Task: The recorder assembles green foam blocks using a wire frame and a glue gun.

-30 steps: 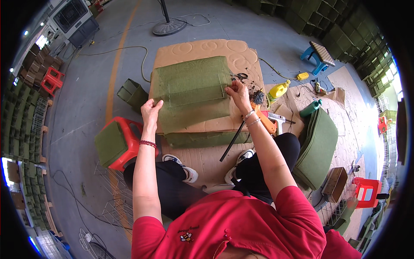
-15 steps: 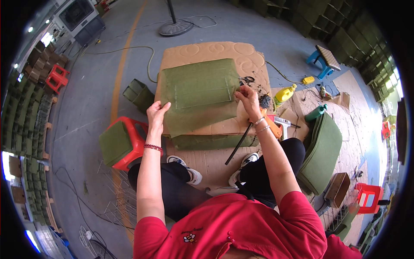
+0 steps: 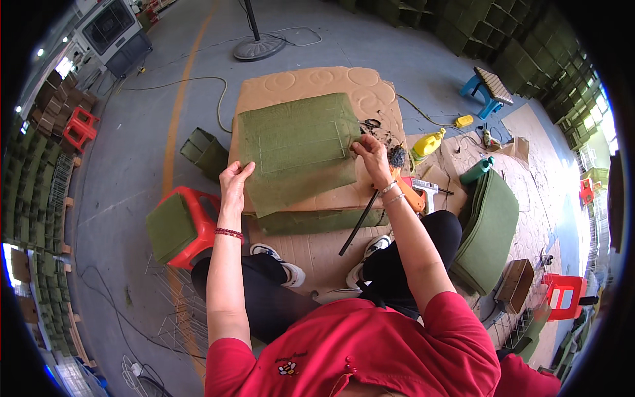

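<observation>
A green felt-like fabric sheet (image 3: 304, 109) lies over a cardboard-topped work surface, its near edge lifted a little. A thin wire rectangle (image 3: 301, 137) shows on the sheet. My left hand (image 3: 233, 185) pinches the sheet's left edge between thumb and fingers. At the right edge, my right hand (image 3: 372, 159) pinches the sheet near a corner of the wire. Beside my right wrist lie an orange-handled tool (image 3: 411, 197) and a glue gun (image 3: 426, 188) with a white body. Black-handled scissors (image 3: 372, 124) rest just past the sheet.
The cardboard (image 3: 297, 79) covers the work surface. A red stool (image 3: 202, 238) with green fabric stands left; stacked green sheets (image 3: 489, 231) lie right. A yellow bottle (image 3: 428, 144), green bottle (image 3: 477, 171), blue stool (image 3: 486, 92) and cables are beyond. A round stand base (image 3: 258, 47) is ahead.
The whole view has shifted slightly left. Both hands still pinch the sheet's sides, and its near edge sits slightly lower in the picture.
</observation>
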`<state>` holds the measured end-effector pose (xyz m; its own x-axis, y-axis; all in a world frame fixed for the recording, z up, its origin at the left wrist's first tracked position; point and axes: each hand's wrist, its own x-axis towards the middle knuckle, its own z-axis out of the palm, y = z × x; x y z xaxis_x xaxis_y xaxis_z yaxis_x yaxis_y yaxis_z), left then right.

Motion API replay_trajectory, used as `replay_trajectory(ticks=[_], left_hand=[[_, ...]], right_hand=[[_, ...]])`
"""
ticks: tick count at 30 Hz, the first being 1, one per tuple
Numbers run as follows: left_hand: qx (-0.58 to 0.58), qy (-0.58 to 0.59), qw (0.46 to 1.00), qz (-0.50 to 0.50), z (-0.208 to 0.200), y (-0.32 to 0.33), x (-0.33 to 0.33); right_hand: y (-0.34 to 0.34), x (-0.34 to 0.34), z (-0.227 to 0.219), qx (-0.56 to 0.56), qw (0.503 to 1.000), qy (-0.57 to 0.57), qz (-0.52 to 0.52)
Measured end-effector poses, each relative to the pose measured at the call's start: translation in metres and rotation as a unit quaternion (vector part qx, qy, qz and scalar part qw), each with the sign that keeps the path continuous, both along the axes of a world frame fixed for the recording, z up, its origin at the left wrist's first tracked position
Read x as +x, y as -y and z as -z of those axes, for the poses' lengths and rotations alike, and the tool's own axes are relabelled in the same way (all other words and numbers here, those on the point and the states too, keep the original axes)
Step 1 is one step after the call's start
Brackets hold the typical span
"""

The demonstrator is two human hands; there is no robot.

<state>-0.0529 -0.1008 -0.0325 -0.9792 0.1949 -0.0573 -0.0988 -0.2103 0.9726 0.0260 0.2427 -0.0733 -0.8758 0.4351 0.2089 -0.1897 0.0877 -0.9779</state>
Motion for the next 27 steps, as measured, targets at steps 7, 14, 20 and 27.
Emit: replay_trajectory(ticks=[7,14,20,27], left_hand=[[-0.018,-0.015,1.0,-0.007,0.005,0.0,-0.002],[-0.083,-0.064,0.994,-0.007,0.012,-0.002,-0.004],[-0.054,-0.059,0.997,-0.02,0.009,0.002,0.0],[-0.042,-0.048,0.998,-0.029,-0.005,0.001,0.005]], right_hand=[[0.003,-0.002,-0.002,-0.044,0.999,0.001,-0.01],[-0.002,-0.005,0.003,0.015,1.0,-0.013,0.009],[-0.001,-0.004,0.005,0.076,0.997,0.0,0.026],[0.007,0.001,-0.007,0.054,0.998,-0.003,0.023]])
